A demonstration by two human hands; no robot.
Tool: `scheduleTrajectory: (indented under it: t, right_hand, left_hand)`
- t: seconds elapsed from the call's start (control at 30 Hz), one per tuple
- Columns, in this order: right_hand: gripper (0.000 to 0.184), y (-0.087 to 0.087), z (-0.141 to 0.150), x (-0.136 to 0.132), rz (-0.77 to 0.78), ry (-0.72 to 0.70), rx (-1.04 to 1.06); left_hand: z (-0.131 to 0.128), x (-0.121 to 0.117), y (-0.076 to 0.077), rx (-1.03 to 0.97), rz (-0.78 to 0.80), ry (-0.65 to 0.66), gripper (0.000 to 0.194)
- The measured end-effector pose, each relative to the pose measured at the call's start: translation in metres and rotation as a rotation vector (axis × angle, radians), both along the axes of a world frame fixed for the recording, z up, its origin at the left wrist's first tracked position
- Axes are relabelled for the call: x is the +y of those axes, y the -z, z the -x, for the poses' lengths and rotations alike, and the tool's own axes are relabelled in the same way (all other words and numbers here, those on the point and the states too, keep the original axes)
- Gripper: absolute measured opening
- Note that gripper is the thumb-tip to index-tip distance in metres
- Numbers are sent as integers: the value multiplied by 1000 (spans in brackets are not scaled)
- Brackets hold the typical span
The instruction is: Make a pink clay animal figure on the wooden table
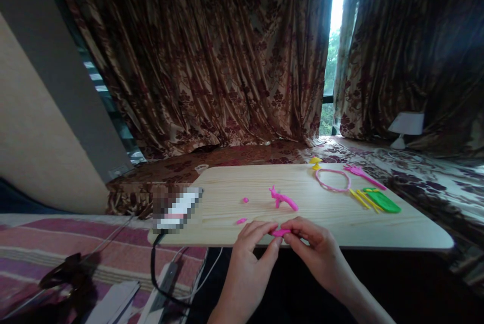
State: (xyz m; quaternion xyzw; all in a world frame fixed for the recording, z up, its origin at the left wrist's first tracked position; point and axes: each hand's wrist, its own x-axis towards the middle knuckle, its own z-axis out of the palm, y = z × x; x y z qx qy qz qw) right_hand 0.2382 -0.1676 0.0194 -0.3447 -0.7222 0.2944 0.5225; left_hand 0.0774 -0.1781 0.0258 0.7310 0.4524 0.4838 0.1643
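Note:
Between my two hands, just over the table's near edge, is a small pink piece of modelling clay (pixel 281 233). My left hand (pixel 254 258) pinches its left end with thumb and fingers. At its right end, the fingertips of my right hand (pixel 315 248) are closed on it too. Beyond the hands lies a branched pink clay figure (pixel 284 199) with a thick stem. To its left are a small pink clay ball (pixel 245 200) and a little pointed pink clay piece (pixel 241 221).
On the wooden table (pixel 227 183), to the right, lie a pink clay ring (pixel 348 183), a pink clay hand shape (pixel 365 176), yellow clay strips (pixel 363 200) and a green clay slab (pixel 383 202). A yellow clay piece (pixel 315 163) is at the far edge. A black cable (pixel 153 258) hangs at left.

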Motion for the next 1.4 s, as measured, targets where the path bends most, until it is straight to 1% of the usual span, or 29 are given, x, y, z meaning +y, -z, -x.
scheduleTrajectory:
  t: [0.1, 0.23, 0.37, 0.5, 0.57, 0.7, 0.8, 0.83, 0.9, 1.0, 1.13, 1.2, 1.3, 1.4]
  right_hand:
    - [14, -8, 0, -6, -34, -31, 12]
    - [16, -17, -2, -15, -29, -63, 25]
    - [19, -23, -4, -23, -12, -108, 3]
    - [19, -27, -4, -28, -20, -118, 4]
    - [19, -29, -3, -30, -25, -118, 5]
    - [16, -26, -4, -31, -9, -96, 13]
    - [12, -21, -8, -29, 37, -20, 79]
    - [11, -19, -9, -28, 47, 1, 95]
    - [8, -19, -12, -27, 60, 11, 90]
    - [9, -22, -13, -29, 54, -6, 54]
    - [10, -27, -14, -33, 43, -40, 56]
    - [11, -29, -14, -34, 36, -66, 58]
    - [13, -31, -14, -34, 43, -72, 60]
    - [13, -33, -14, -35, 67, -45, 51]
  left_hand:
    - [0, -6, -6, 8, -47, 31, 14]
    - [1, -13, -15, 96, -140, 25, 16]
    - [2, -19, -23, 128, -197, 17, 14]
    - [2, -24, -29, 169, -262, -3, 12]
    - [1, -26, -31, 188, -270, -14, 10]
    - [0, -28, -31, 186, -245, -6, 11]
    - [1, -28, -28, 144, -254, -57, 28]
    - [2, -29, -27, 131, -264, -79, 30]
    - [4, -29, -27, 121, -271, -86, 25]
    - [5, -31, -29, 108, -254, -36, 15]
    - [2, -32, -33, 86, -252, -11, 12]
    - [1, -32, -33, 98, -270, -13, 14]
    - [0, -32, -31, 119, -319, -34, 25]
    - [1, -33, -30, 165, -356, -18, 25]
